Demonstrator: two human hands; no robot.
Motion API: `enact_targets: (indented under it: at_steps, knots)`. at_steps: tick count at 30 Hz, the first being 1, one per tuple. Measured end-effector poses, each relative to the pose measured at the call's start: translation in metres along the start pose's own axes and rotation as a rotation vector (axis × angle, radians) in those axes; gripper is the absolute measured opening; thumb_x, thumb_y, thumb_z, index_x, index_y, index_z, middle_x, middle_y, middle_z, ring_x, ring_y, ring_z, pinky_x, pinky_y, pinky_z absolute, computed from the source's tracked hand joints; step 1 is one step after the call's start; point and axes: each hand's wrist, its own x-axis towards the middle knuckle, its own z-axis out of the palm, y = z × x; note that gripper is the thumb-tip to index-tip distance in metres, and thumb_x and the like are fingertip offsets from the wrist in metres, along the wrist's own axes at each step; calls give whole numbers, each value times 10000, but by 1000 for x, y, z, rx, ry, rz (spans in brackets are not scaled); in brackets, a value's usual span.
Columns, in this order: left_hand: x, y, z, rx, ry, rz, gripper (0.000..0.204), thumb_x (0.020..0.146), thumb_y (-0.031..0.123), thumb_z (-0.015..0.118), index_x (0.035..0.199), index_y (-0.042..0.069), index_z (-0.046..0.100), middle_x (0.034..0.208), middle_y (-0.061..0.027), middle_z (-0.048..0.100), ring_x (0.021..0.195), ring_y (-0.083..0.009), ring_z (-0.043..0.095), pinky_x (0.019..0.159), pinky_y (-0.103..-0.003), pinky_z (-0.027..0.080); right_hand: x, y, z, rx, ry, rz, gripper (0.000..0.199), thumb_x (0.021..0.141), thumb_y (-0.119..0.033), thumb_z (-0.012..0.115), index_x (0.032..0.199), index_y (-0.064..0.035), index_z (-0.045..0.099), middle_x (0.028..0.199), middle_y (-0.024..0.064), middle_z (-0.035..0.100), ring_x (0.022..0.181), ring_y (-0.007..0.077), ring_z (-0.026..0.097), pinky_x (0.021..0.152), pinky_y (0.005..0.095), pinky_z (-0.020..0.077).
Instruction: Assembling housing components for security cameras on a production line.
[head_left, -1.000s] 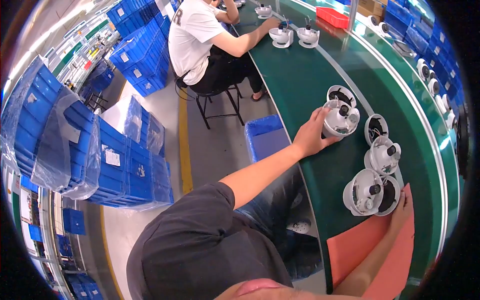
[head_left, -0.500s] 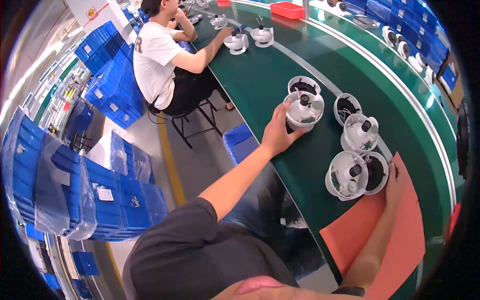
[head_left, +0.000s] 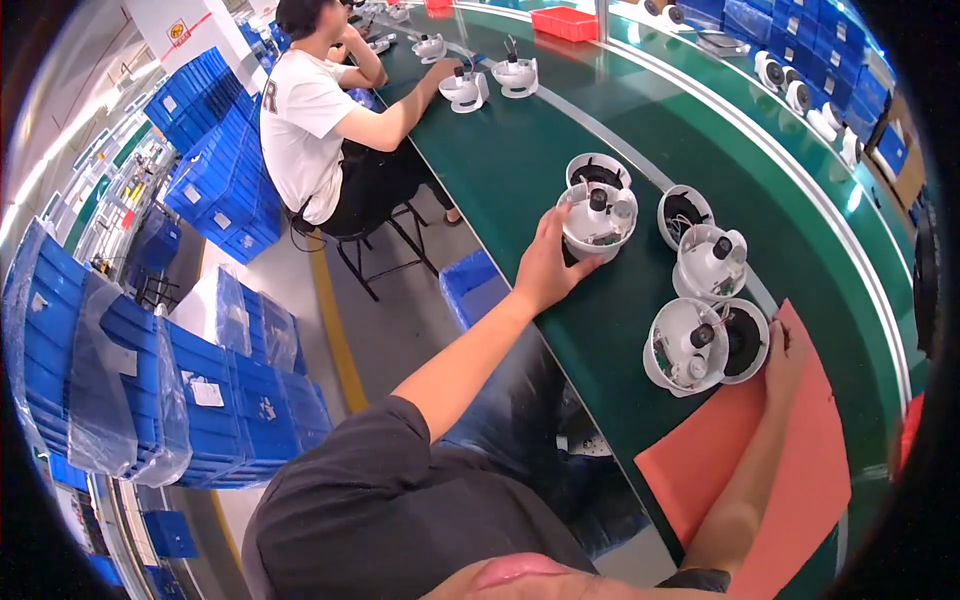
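My left hand [head_left: 548, 262] curves round a white dome camera housing [head_left: 597, 228], thumb on the near side and fingers on the far side. Inside its open bowl are a black lens barrel and small parts. A white ring-shaped base [head_left: 598, 172] with a dark inside touches it behind. At the right, my right hand [head_left: 786, 362] lies over an orange mat [head_left: 700, 450], its fingers curled against the rim of a dark-centred round base [head_left: 745, 342]. That base adjoins another open camera housing [head_left: 685, 350]. Between the hands stand a third housing [head_left: 712, 265] and its base [head_left: 684, 215].
The green worktable [head_left: 600, 330] curves away ahead. A person in a white shirt [head_left: 310, 130] sits at its far left, one hand by another camera housing [head_left: 463, 92]. A red tray [head_left: 565, 24] stands farther back. Blue crates [head_left: 180, 370] are stacked at the left.
The whole view has shifted slightly, moving the table's things a little left in the picture. Both hands keep their places at the same pieces.
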Motion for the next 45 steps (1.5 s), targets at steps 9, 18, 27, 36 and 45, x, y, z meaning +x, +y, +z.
enact_targets:
  at_steps: [9,18,27,36,45]
  knots:
    - [0,-1,0,-9,-4,3,875,751,347,821,1404,11,346,1419,-211,426,1254,-376,505,1010,-418,462,1,5,-1,16,-63,80,264,991,-190,543,1100,28,645,981,77,665,928,156,611,839,288,472]
    - [1,-5,5,20,1,28,880,741,349,829,1397,8,351,1402,-217,446,1254,-385,499,1005,-417,458,-4,-16,-7,-47,-15,85,249,975,-184,562,1098,15,646,1018,100,671,953,184,614,869,307,467]
    - [-1,-10,2,-6,2,22,882,739,330,837,1396,7,345,1399,-208,445,1249,-375,506,1006,-411,462,-3,-16,-1,-67,-43,53,243,977,-191,562,1097,5,639,1014,137,679,945,234,637,839,330,477]
    - [-1,-4,3,0,1,17,886,734,311,842,1404,9,346,1393,-204,451,1254,-375,501,1019,-412,450,-4,-14,0,-14,-33,68,236,972,-193,574,1090,-4,650,998,123,690,914,213,649,825,326,493]
    - [2,1,1,-28,-8,1,885,728,275,847,1415,30,345,1392,-195,460,1251,-353,504,1021,-398,448,-3,-7,0,28,-8,57,214,957,-177,597,1064,1,650,978,116,683,916,200,636,822,316,487]
